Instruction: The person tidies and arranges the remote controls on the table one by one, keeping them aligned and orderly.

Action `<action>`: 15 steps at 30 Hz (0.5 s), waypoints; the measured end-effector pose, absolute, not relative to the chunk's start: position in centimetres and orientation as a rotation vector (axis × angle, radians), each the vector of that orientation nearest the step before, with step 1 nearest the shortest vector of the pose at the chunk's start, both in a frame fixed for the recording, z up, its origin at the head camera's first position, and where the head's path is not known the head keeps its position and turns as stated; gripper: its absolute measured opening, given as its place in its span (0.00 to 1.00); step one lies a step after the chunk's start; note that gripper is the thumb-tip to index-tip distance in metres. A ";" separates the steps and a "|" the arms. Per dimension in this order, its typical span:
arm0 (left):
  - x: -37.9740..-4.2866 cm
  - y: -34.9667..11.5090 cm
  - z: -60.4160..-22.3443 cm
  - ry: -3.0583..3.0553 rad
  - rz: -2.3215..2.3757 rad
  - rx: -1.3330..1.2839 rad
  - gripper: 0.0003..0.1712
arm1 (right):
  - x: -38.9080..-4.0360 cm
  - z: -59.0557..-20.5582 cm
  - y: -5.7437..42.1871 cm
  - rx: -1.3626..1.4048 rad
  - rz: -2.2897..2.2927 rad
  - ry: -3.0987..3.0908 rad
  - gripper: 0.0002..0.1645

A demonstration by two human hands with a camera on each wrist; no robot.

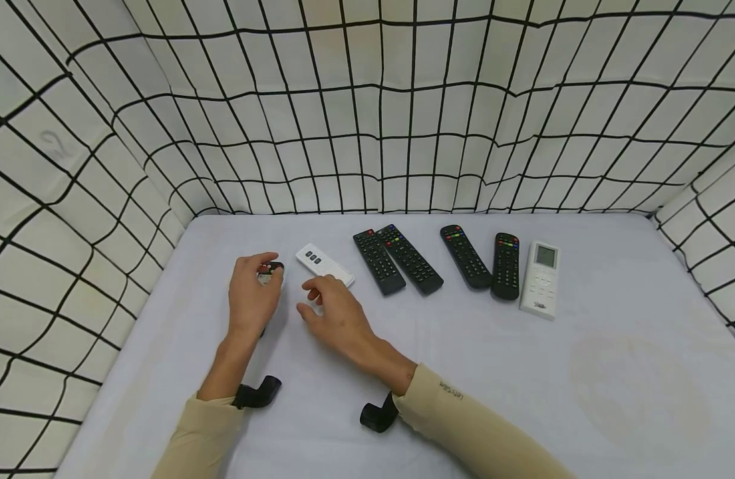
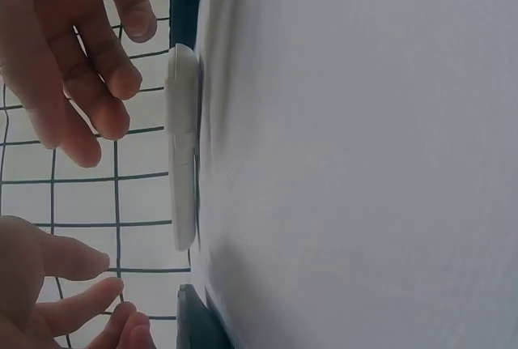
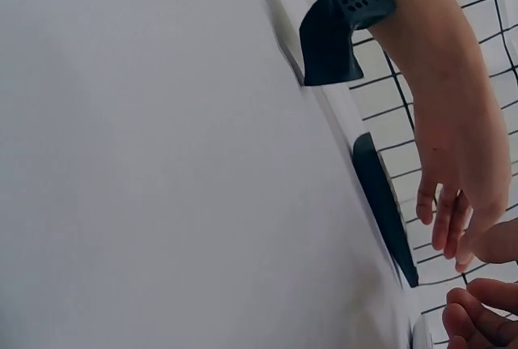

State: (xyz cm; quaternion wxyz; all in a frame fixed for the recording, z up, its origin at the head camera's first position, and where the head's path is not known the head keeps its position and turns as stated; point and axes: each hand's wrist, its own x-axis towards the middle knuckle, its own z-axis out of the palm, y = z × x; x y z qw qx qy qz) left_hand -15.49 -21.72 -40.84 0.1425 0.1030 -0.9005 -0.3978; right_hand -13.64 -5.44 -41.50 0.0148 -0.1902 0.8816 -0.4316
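Observation:
My left hand (image 1: 255, 293) hovers over a dark remote control (image 1: 275, 266) at the left of the table and hides most of it. In the right wrist view that remote control (image 3: 383, 210) lies on the table, with a gap between it and the loosely bent left fingers (image 3: 442, 218). My right hand (image 1: 340, 319) is in the air just in front of a white remote control (image 1: 322, 262), fingers loosely bent and holding nothing. Between both hands, the left wrist view shows the white remote control (image 2: 183, 146) lying flat, below the right fingers (image 2: 105, 110).
Two black remote controls (image 1: 379, 261) (image 1: 410, 259) lie side by side at mid-table. Further right are two more black ones (image 1: 465, 257) (image 1: 505, 266) and a white remote with a screen (image 1: 539, 279). Black netting (image 1: 379, 113) over white sheeting encloses the white table (image 1: 475, 386).

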 end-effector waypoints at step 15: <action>-16.4 -20.1 -41.4 -2.701 -1.200 0.277 0.25 | -14.8 -41.9 -3.2 -0.509 -1.409 2.786 0.19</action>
